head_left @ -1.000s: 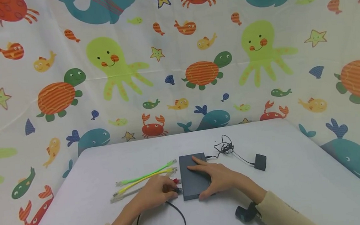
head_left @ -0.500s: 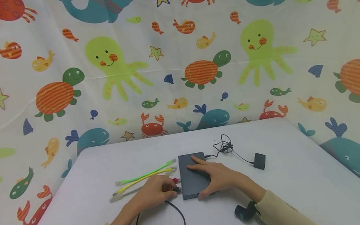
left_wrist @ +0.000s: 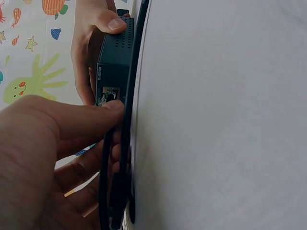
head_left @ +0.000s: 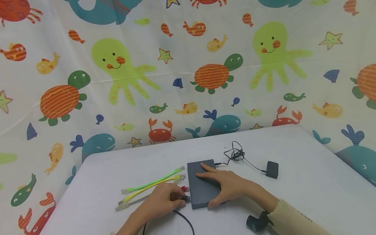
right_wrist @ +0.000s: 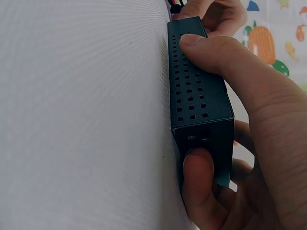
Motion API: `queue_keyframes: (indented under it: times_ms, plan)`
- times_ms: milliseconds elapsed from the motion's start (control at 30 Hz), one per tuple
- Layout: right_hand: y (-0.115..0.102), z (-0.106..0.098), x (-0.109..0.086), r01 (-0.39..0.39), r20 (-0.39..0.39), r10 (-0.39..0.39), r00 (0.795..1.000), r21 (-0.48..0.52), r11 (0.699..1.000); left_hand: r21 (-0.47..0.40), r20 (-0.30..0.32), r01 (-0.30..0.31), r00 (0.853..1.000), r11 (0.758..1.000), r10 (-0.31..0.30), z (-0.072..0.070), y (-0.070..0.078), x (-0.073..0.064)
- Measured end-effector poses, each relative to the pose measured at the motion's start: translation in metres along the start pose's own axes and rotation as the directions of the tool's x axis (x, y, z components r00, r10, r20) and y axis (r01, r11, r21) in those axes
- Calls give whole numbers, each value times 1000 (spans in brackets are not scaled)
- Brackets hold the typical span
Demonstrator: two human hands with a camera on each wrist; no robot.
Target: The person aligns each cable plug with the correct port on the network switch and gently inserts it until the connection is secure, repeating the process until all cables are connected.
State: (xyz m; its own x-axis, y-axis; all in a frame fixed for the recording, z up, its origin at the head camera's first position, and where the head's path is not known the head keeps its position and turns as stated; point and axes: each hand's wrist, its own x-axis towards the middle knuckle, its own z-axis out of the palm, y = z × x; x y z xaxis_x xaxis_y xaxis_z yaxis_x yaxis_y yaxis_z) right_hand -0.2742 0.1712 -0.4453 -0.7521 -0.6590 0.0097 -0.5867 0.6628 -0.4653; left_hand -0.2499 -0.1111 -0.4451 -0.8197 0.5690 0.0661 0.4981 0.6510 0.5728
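A dark network switch (head_left: 199,193) lies flat on the white table. My right hand (head_left: 229,185) grips it, fingers spread over the top and thumb (right_wrist: 193,40) against the vented near side. At the switch's left side, my left hand (head_left: 161,201) pinches the plug of a black network cable (left_wrist: 103,172) between thumb and fingers. The black plug (head_left: 186,198) sits right at a port (left_wrist: 111,91); how deep it is in, I cannot tell. Just beyond it a red plug (head_left: 185,189) is at the same side, its cable hidden by the left hand.
Green (head_left: 153,183), yellow (head_left: 147,190) and grey network cables (head_left: 128,204) lie left of the switch. A power lead (head_left: 235,153) runs from the switch's right side to a black adapter (head_left: 272,170). A patterned curtain (head_left: 177,66) hangs behind the table (head_left: 314,181).
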Motion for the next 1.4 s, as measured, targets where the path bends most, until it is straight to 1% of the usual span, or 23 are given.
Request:
queue_keyframes:
  times_ms: [200, 533, 833, 1100, 1400]
  plan:
    - [1, 0, 0, 8, -1, -8, 1000, 1, 1000, 7, 4, 7, 1000, 1000, -7, 0, 1, 0]
    - [0, 0, -1, -2, -1, 2, 1000, 13, 1000, -22, 19, 20, 1000, 1000, -20, -2, 4, -1]
    - [0, 0, -1, -10, -2, 10, 1000, 3, 1000, 6, -22, 3, 1000, 1000, -2, -3, 4, -1]
    - [0, 0, -2, -5, -3, 5, 1000, 4, 1000, 20, -22, -2, 1000, 1000, 2, -2, 3, 0]
    - [-2, -1, -2, -1, 2, 1, 1000, 8, 1000, 13, -16, -26, 1000, 1000, 26, -2, 5, -3]
